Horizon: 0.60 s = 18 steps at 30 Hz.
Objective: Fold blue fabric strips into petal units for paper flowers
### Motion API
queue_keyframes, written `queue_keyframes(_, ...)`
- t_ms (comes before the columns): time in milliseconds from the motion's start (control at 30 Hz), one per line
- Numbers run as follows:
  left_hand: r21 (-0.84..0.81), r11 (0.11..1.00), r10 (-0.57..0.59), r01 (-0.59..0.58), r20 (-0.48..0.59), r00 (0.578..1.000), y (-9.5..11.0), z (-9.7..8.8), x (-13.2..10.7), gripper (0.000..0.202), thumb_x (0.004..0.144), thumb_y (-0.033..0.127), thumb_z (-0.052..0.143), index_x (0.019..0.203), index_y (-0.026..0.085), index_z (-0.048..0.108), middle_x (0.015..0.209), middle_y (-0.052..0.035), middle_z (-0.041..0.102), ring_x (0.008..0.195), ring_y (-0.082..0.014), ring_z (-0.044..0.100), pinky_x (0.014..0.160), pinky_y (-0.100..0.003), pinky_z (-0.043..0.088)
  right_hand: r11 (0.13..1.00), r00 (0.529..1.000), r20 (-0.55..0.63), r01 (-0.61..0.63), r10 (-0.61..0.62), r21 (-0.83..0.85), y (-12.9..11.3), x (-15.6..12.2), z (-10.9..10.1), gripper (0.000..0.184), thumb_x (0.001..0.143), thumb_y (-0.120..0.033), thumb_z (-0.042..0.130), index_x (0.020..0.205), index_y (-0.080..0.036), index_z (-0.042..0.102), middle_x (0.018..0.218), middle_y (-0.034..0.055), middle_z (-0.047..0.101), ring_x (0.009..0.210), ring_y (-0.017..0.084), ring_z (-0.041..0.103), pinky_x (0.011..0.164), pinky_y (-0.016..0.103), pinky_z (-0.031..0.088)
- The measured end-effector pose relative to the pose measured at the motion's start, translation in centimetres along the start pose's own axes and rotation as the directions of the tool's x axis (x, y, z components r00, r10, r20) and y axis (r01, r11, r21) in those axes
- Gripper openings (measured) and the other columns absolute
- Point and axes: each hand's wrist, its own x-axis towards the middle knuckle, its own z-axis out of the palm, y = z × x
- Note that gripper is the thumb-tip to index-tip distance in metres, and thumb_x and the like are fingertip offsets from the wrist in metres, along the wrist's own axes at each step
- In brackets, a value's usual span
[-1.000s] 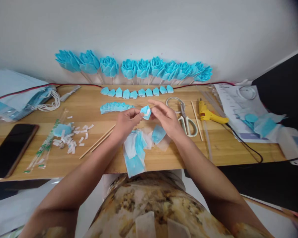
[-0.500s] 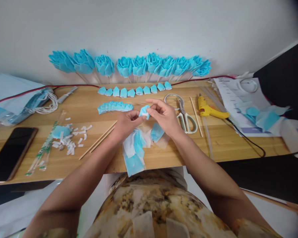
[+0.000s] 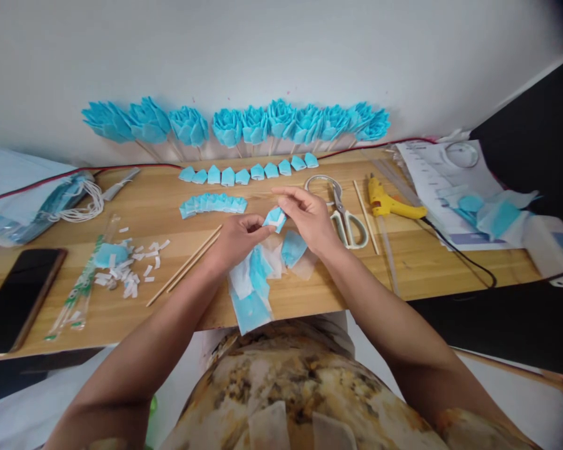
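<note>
Between my two hands is a small folded blue fabric petal (image 3: 274, 219) with a white strip across it. My left hand (image 3: 239, 240) pinches its lower left side between thumb and fingers. My right hand (image 3: 306, 215) grips its upper right edge. Under my hands lie blue and white fabric scraps (image 3: 253, 294), and another blue piece (image 3: 293, 247) sits below my right hand. Beyond them stand a close row of folded petals (image 3: 213, 204) and, farther back, a spaced row of folded petals (image 3: 242, 176).
Blue fabric flowers on sticks (image 3: 228, 127) lean along the wall. Scissors (image 3: 343, 215), a thin stick (image 3: 366, 215) and a yellow glue gun (image 3: 389, 203) lie to the right. Leftward are two wooden sticks (image 3: 182, 265), white snippets (image 3: 131, 284) and a phone (image 3: 21, 297).
The petal has been turned and tilted between my fingers, so its white strip now slants. Both hands stay on it. The camera view has shifted slightly.
</note>
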Motion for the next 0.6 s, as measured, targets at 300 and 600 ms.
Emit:
queue_keyframes(300, -0.118, 0.993, -0.046, 0.028, -0.151, 0.987, 0.20, -0.20, 0.24, 0.034, 0.075, 0.045, 0.072, 0.062, 0.017, 0.057, 0.056, 0.0050, 0.041, 0.055, -0.0078, 0.032, 0.053, -0.025, 0.023, 0.982, 0.985, 0.124, -0.138, 0.122, 0.133, -0.42, -0.04, 0.18, 0.042, 0.078, -0.052, 0.077, 0.109, -0.023, 0.074, 0.084, 0.0009, 0.068, 0.078, 0.015, 0.063, 0.071, 0.030, 0.054)
queue_keyframes(600, -0.210, 0.978, -0.038, 0.007, -0.147, 0.988, 0.35, -0.07, 0.45, 0.029, 0.073, 0.044, 0.075, 0.081, 0.018, 0.066, 0.066, 0.0030, 0.056, 0.060, -0.0093, 0.044, 0.057, -0.024, 0.036, 0.998, 0.996, 0.079, -0.045, 0.041, 0.041, -0.09, -0.07, 0.10, 0.039, 0.080, -0.033, 0.074, 0.117, -0.024, 0.072, 0.079, -0.0023, 0.062, 0.073, 0.012, 0.057, 0.071, 0.029, 0.050)
